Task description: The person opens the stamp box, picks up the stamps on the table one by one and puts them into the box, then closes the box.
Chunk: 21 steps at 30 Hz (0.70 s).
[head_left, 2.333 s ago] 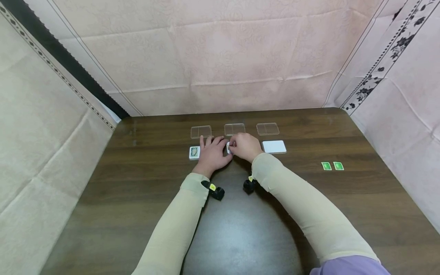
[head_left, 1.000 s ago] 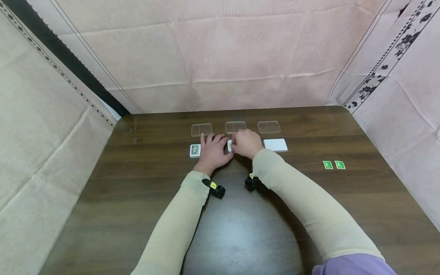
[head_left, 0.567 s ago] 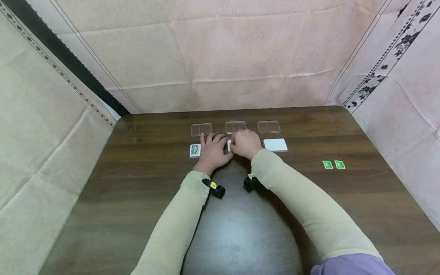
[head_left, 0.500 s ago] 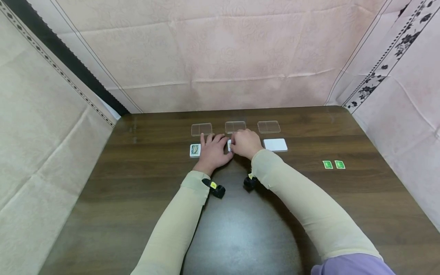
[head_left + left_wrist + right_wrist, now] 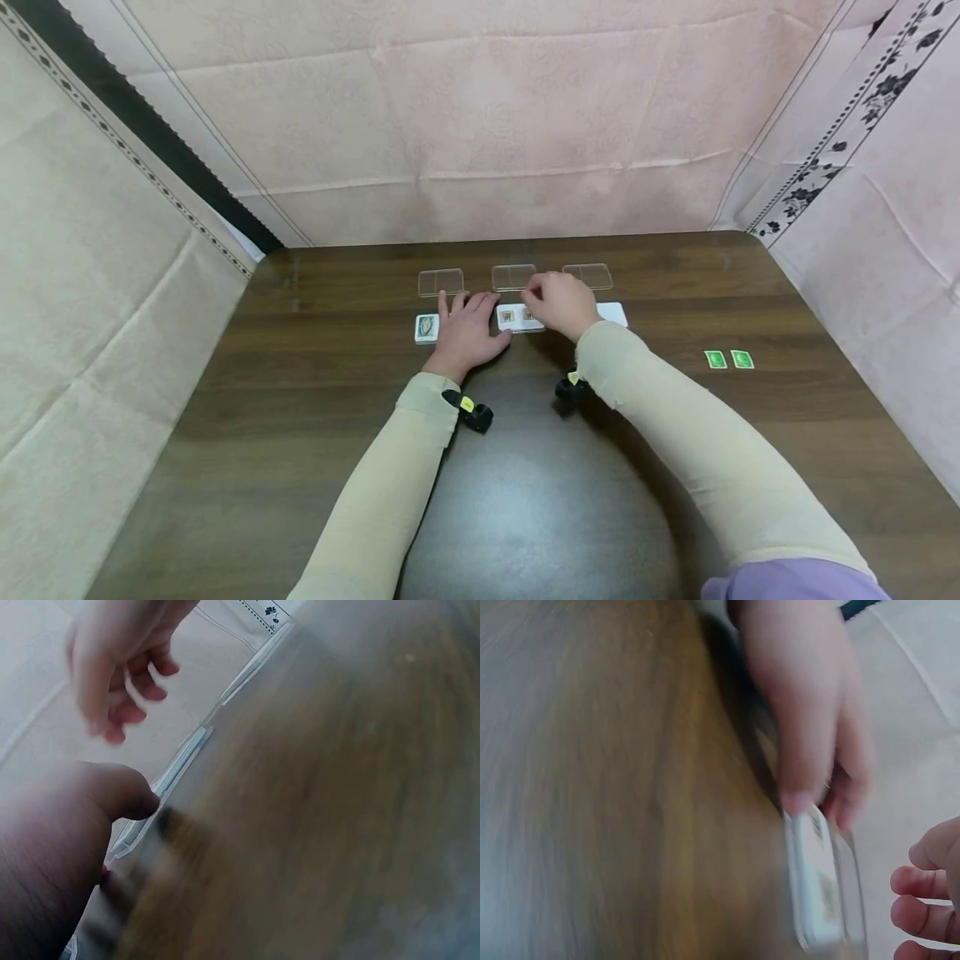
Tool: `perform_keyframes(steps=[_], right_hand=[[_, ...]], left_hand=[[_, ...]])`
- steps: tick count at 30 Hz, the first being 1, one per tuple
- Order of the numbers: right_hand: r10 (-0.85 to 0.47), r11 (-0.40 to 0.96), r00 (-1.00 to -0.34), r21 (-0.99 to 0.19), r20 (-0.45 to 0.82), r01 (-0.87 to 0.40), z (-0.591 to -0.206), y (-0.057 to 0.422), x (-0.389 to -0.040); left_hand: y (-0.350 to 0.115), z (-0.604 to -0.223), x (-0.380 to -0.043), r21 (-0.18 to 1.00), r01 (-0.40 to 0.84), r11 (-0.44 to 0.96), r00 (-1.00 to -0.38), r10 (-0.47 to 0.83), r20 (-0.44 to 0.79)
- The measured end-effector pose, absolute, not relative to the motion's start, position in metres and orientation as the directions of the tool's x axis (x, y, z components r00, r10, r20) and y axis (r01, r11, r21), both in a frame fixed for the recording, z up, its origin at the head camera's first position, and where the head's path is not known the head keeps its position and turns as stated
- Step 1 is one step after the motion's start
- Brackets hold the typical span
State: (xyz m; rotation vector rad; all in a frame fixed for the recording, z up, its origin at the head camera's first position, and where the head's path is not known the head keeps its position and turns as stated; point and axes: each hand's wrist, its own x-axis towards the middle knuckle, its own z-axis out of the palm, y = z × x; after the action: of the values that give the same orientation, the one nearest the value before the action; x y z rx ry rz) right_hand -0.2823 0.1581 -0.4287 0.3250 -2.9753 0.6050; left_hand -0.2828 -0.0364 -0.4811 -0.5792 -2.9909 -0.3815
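Note:
My left hand (image 5: 468,327) lies spread at the left end of a flat white case (image 5: 515,325) in the middle of the row. Its thumb (image 5: 127,791) touches the near edge and its index finger reaches the far corner, holding that end between them. Two small square pictures show on the case's top. My right hand (image 5: 562,302) hovers over the case's right end, fingers loosely bent; the wrist views show nothing in it. Another white case (image 5: 613,313), plain on top, is partly hidden behind the right hand. A third case (image 5: 426,327), with a greenish picture, is partly covered by the left hand.
Behind the cases lie a left clear plastic lid (image 5: 440,282), a middle clear lid (image 5: 513,277) and a right clear lid (image 5: 596,276) near the far table edge. Two small green cards, one left (image 5: 716,359) and one right (image 5: 742,359), lie at the right.
My right hand has lifted off the middle case and moved right and slightly away from me, uncovering the two small pictures. The left hand stays in place.

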Motion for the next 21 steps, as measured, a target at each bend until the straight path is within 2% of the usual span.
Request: perform_keyframes(steps=[6, 14, 21], right_hand=[[-0.137, 0.888, -0.986, -0.43, 0.093, -0.163, -0.418, 0.212, -0.267], [-0.107, 0.907, -0.993, -0.402, 0.058, -0.121, -0.415, 0.291, -0.24], [-0.059, 0.918, -0.998, -0.392, 0.011, -0.059, -0.408, 0.333, -0.219]], left_hand=[[-0.029, -0.482, -0.282, 0.25, 0.375, 0.893, -0.925, 0.344, 0.158], [0.002, -0.48, -0.272, 0.234, 0.417, 0.879, -0.901, 0.365, 0.235], [0.032, -0.478, -0.261, 0.196, 0.477, 0.857, -0.868, 0.423, 0.261]])
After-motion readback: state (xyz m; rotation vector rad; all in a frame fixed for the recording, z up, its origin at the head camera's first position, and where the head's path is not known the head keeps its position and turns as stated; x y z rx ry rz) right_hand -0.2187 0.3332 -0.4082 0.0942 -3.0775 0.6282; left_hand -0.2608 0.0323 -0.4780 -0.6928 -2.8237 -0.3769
